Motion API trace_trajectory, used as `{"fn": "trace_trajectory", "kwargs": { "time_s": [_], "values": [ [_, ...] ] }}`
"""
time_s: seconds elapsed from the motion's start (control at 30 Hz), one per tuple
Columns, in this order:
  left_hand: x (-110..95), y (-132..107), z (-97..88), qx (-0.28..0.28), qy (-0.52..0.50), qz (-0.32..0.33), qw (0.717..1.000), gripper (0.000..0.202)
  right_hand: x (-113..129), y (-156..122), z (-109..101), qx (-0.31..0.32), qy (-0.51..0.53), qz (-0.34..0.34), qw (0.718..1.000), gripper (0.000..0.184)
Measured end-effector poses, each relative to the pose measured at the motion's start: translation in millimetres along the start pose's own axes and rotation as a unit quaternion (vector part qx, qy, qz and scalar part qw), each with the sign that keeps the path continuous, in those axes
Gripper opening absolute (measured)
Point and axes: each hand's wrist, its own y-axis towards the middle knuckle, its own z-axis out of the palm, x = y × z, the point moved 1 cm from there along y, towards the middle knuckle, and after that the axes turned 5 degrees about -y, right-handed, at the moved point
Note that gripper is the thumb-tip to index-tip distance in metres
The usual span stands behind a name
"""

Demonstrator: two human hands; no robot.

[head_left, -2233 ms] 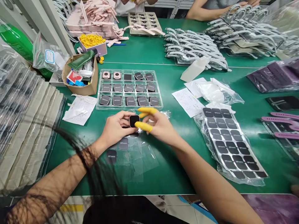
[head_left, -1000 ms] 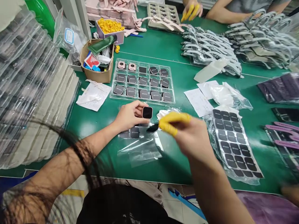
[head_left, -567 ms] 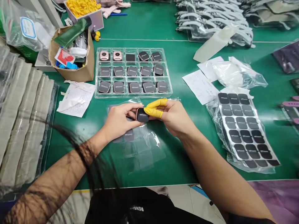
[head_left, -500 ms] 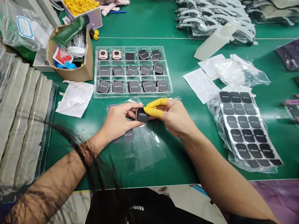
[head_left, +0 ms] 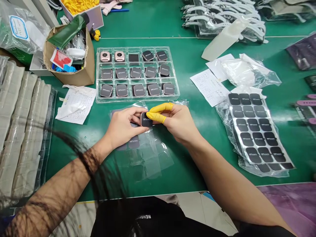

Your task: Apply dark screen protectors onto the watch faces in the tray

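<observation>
Green table (head_left: 192, 62) fills frame; clear tray (head_left: 137, 98) upper centre; my left hand (head_left: 123, 126) and right hand (head_left: 176, 121) pinch watch body (head_left: 146, 119) mid-frame; I judge it light, rigid, glossy face slippery; grip by side edges

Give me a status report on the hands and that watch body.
Left hand grips watch body by its edge. Right hand, yellow-capped fingertips pressing its dark face. Held above film sheet, near tray. Nothing blocking.
</observation>
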Motion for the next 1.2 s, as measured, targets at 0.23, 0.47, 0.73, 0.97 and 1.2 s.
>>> {"fn": "trace_trajectory", "kwargs": {
  "time_s": [0.23,0.47,0.73,0.97,1.2],
  "values": [
    [-2,0,0.6,-0.01,-0.028,-0.015,0.999,0.055,-7,-1,-2,-0.032,0.002,0.007,0.999,0.06],
    [1,0,0.8,-0.012,-0.058,-0.006,0.998,0.053,-4,-3,7,0.013,-0.026,0.012,1.0,0.063],
    [1,-1,1.4,-0.003,-0.046,-0.012,0.999,0.052,-13,0,18,-0.045,-0.016,0.026,0.999,0.053],
    [2,-1,2.8,-0.036,-0.073,-0.026,0.996,0.084,7,18,6,-0.038,-0.082,-0.075,0.993,0.046],
    [2,-3,2.3,-0.02,-0.044,-0.048,0.998,0.086,64,189,4,-0.136,-0.349,-0.179,0.91,0.023]
  ]
}}
